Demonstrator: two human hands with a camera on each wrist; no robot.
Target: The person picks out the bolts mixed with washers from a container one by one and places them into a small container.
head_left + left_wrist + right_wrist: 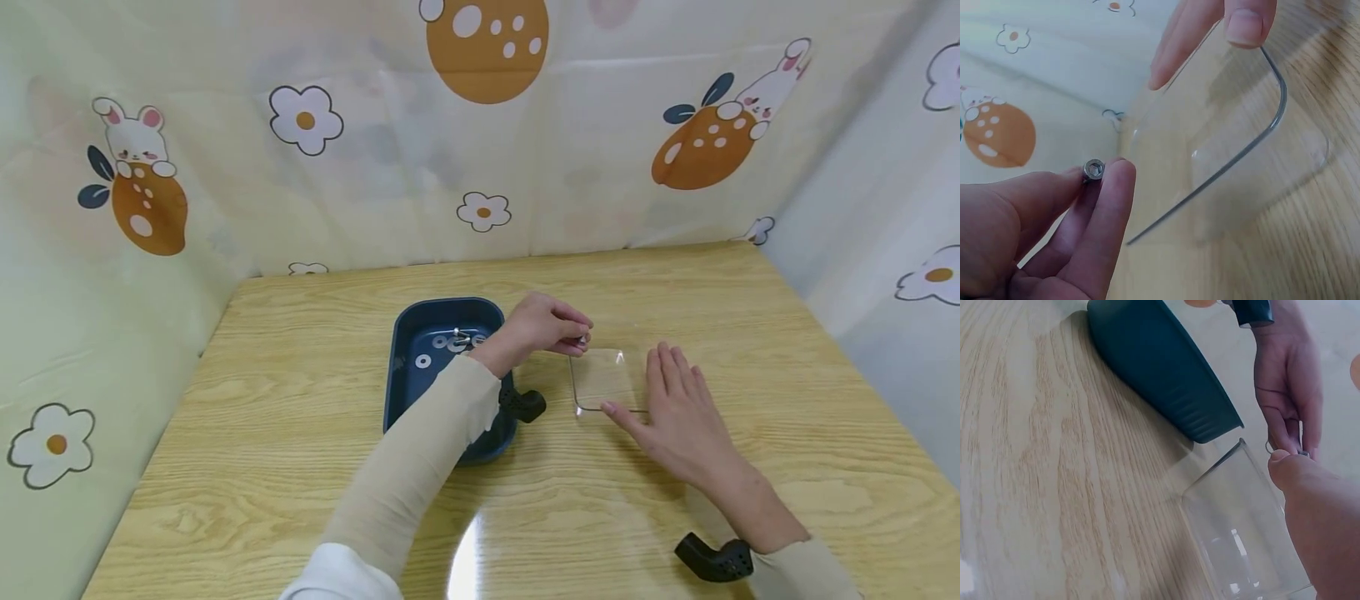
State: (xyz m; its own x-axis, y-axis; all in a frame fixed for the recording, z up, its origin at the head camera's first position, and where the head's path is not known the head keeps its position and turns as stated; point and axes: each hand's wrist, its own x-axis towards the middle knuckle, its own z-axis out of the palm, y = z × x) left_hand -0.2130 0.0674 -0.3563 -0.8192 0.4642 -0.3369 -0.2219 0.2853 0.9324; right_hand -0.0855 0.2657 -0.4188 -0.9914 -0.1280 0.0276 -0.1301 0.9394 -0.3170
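My left hand [546,323] pinches a small metal hex socket screw [1094,169] between thumb and fingertips. It is above the far left corner of a clear, see-through square container [1229,166] with rounded corners. The recessed hex head faces the camera in the left wrist view. My right hand [688,421] lies along the container's right side with fingers straight. Its thumb [1247,28] is at the near rim. Much of that right side is hidden behind the hand.
Left of the container stands a dark blue tray [392,375], partly covered by my left forearm. Inside it lie pale flat washers [423,361] and several small metal screws [462,336]. A patterned cloth [375,192] hangs behind the wooden table [300,367].
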